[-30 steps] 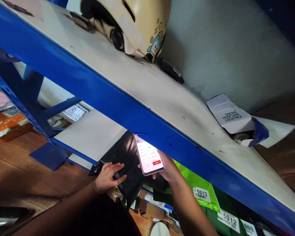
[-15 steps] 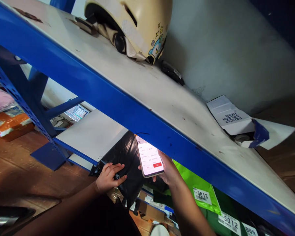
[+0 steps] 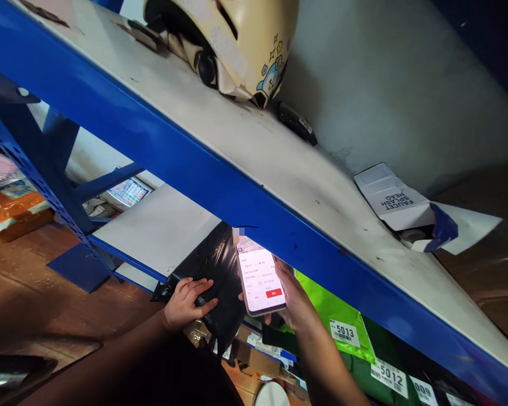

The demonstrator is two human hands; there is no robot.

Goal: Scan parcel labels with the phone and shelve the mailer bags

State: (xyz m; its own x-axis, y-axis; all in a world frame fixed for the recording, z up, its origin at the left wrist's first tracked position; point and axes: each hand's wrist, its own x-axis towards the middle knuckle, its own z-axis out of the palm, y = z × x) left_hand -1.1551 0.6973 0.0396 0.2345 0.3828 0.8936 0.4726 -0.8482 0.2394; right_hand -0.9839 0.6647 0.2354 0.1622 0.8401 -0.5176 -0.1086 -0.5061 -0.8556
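My left hand (image 3: 185,303) lies flat, fingers spread, on a black plastic parcel (image 3: 214,270) that sits on the lower shelf board (image 3: 156,228). My right hand (image 3: 294,296) grips a lit smartphone (image 3: 261,279), its screen facing me, held just above the black parcel's right side under the blue shelf beam (image 3: 220,186). A bright green parcel (image 3: 334,316) labelled 5013 lies right of the phone.
On the upper shelf rest a cream helmet (image 3: 237,39), a small black object (image 3: 296,123) and a torn white box (image 3: 406,206). More numbered green parcels (image 3: 389,375) line the lower right. Orange and pink packages (image 3: 8,197) sit at left over a wooden floor (image 3: 34,293).
The phone has slipped slightly lower and rightward, out from under the beam, and its screen shows a different layout. My left hand stays on the black parcel.
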